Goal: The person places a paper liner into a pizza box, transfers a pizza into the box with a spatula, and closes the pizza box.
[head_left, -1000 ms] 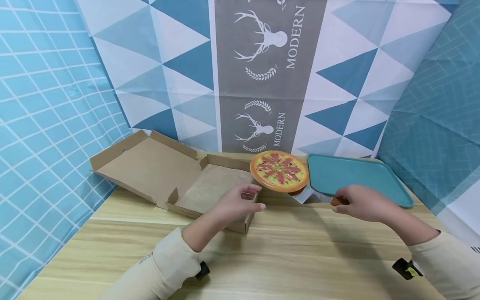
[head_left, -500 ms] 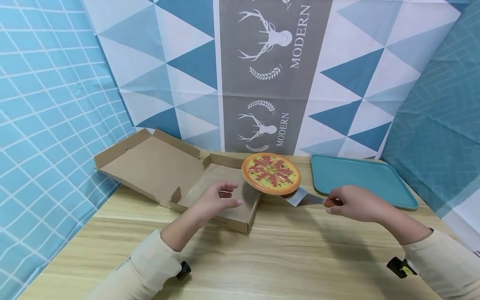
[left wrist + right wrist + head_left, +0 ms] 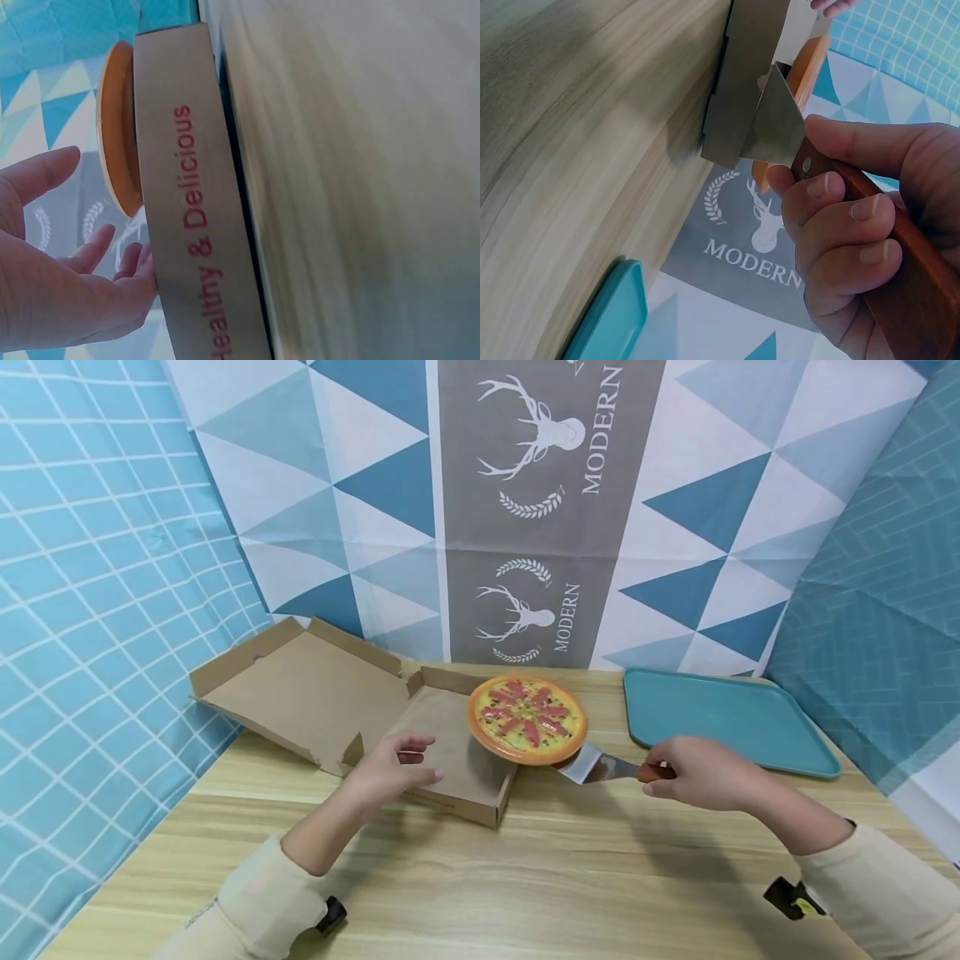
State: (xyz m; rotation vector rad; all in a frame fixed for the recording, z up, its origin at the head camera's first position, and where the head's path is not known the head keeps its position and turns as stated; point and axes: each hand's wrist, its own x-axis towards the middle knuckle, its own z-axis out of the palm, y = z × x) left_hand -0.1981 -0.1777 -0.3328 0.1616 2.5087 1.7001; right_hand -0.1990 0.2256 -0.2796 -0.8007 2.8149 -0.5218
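Note:
My right hand (image 3: 701,772) grips the wooden handle of a metal spatula (image 3: 776,124), thumb along its top in the right wrist view. On the blade rests a pizza (image 3: 528,718) with an orange rim, held over the right part of an open cardboard pizza box (image 3: 457,752). In the left wrist view the pizza's orange edge stands just above the box wall, which reads "Healthy & Delicious". My left hand (image 3: 390,768) hovers over the box's front left side, fingers loosely bent, holding nothing. Whether its lower fingers touch the box wall I cannot tell.
The box lid (image 3: 300,693) lies folded back to the left against the blue-tiled cloth. A teal tray (image 3: 727,718) sits at the table's back right. Patterned cloth (image 3: 525,527) hangs behind the wooden table (image 3: 540,885).
The right hand has carried the pizza on the spatula leftward and slightly toward me, from beside the box to over it. My left hand has drawn back to the left.

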